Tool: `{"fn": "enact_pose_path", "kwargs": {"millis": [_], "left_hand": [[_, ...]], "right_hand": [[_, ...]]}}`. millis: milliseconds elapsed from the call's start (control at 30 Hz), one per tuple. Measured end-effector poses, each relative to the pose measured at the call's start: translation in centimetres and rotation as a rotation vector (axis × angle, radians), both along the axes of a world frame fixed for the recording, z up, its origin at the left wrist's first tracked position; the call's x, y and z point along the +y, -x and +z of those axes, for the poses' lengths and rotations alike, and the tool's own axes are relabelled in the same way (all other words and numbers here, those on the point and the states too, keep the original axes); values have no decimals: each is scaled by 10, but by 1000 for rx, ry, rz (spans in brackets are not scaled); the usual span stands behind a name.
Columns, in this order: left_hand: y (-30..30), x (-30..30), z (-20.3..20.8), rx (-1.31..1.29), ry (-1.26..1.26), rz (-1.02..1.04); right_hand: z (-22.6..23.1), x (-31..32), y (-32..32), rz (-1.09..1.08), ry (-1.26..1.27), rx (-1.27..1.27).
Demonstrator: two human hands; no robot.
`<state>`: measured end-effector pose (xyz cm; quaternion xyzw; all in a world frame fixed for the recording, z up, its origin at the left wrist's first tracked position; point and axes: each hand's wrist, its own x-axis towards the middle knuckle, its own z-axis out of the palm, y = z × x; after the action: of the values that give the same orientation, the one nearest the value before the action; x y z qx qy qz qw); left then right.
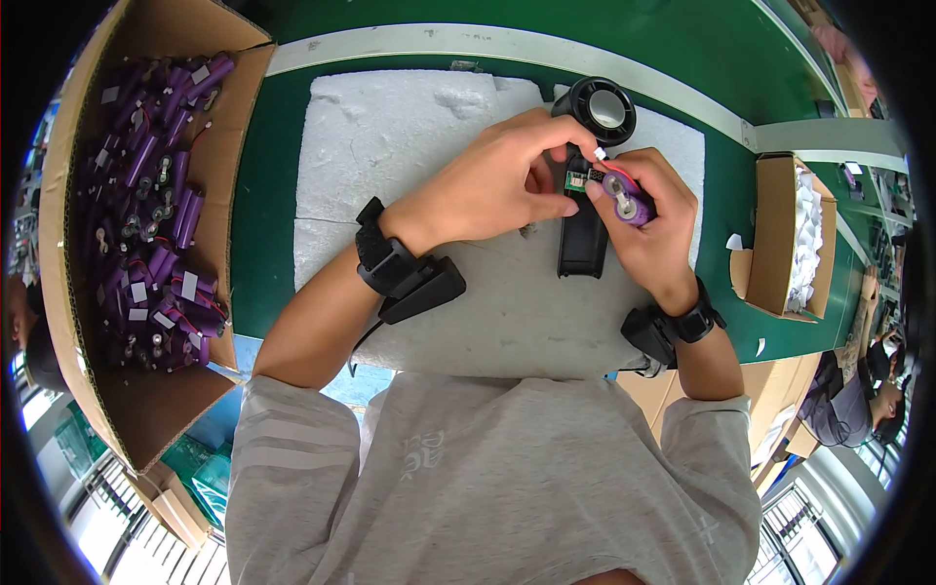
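Observation:
My right hand [648, 219] is closed around a purple two-cell battery pack [632, 211] with metal tabs on its ends. Red wire runs from the pack to a small white connector [600, 154]. Beside that connector is the index fingertip of my left hand [487, 180]; the thumb is held apart from it, and the other fingers are curled. Between my hands lies a black device with a round, fan-like head [603, 109] and a long black handle [583, 239]. A green circuit board [577, 181] shows in its opened body, partly covered by my fingers.
A white foam pad [390, 127] lies under the work on a green table [268, 185]. At left stands a cardboard box [249, 127] with many purple battery packs. A smaller box [775, 239] with white pieces is at right. Another person [848, 400] is farther right.

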<state>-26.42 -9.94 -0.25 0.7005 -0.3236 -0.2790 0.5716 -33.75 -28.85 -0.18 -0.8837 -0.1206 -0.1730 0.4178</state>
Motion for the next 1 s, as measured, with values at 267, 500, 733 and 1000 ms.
{"fn": "enact_pose_path", "kwargs": {"millis": [267, 500, 733, 1000], "left_hand": [[0, 0, -1, 194, 50, -61], [-4, 0, -5, 215, 43, -61], [0, -1, -5, 164, 45, -34], [-1, 0, -6, 161, 65, -34]], "right_hand": [[-1, -9, 3, -52, -85, 232], [0, -6, 2, -63, -128, 227], [-2, 0, 5, -94, -84, 139], [2, 3, 5, -71, -44, 143]]}}
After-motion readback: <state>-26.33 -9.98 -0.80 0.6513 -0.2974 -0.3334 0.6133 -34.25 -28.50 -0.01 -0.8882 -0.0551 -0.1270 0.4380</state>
